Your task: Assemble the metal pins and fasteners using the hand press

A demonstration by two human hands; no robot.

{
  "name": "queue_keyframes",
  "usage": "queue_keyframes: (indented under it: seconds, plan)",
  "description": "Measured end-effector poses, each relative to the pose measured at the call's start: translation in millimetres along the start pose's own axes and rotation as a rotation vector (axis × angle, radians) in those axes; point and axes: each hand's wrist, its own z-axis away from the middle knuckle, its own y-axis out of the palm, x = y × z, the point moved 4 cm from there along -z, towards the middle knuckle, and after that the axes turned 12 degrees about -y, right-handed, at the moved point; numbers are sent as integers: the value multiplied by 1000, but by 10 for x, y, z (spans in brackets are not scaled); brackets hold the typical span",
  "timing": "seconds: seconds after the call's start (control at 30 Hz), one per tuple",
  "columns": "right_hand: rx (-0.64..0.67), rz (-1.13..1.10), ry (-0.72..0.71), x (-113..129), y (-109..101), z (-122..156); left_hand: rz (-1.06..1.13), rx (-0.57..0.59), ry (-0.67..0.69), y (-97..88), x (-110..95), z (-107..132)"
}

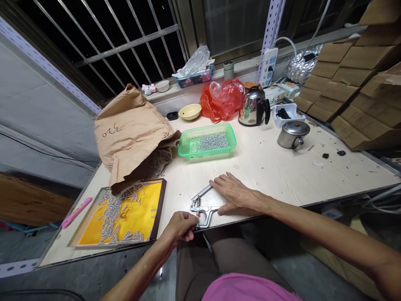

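Note:
Silver hand-press pliers (206,211) with a spring and a red tip lie at the table's front edge, their two handles spread apart. My right hand (234,193) spans these handles, fingers on the upper one and thumb at the lower one. At the jaw, my left hand (183,225) is closed in a pinch; whatever is between its fingertips is too small to make out. To the left, a shallow tray (163,196) with a yellow lining bears many small metal pins. Beyond the pliers stands a green plastic basket (184,144) of small metal parts.
A large brown paper bag (134,129) leans over the tray's back edge, metal parts in its mouth. A pink-handled tool (77,212) lies left. Farther back are a red plastic bag (219,100), a kettle (253,108) and a lidded metal cup (291,134). Cardboard boxes (351,79) are stacked right.

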Motion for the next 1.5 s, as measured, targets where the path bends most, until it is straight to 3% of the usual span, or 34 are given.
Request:
queue_keyframes:
  seconds: [0.3, 0.37, 0.47, 0.53, 0.63, 0.7, 0.8, 0.93, 1.07, 1.2, 1.5]
  plan:
    - [-59, 48, 42, 197, -36, 127, -88, -15, -23, -6, 3, 26]
    - [-61, 49, 45, 221, -41, 129, -236, -125, 32, -48, -50, 116]
    - [-60, 49, 42, 244, -32, 120, -500, -471, 320, -72, -259, 324]
    - [-72, 43, 38, 249, -8, 116, -657, -601, 579, 32, -418, 418]
    - [-102, 21, 49, 236, 30, 149, -857, -545, 888, 261, -581, 363]
    - [-94, 2, 71, 224, 35, 210, -935, -472, 957, 343, -643, 246]
    - [-46, -26, 152, 209, 5, 340, -1018, -401, 933, 375, -708, 121]
    - [-61, -29, 166, 236, -24, 433, -1069, -410, 943, 420, -806, 146]
    - [-109, 6, 135, 247, -19, 382, -1117, -376, 969, 482, -914, 152]
    - [-44, 19, 200, 181, -45, 282, -1135, -362, 961, 455, -1018, 98]
    - [-36, 69, 152, -49, 77, 109, -1144, -508, 921, 461, -1119, -6]
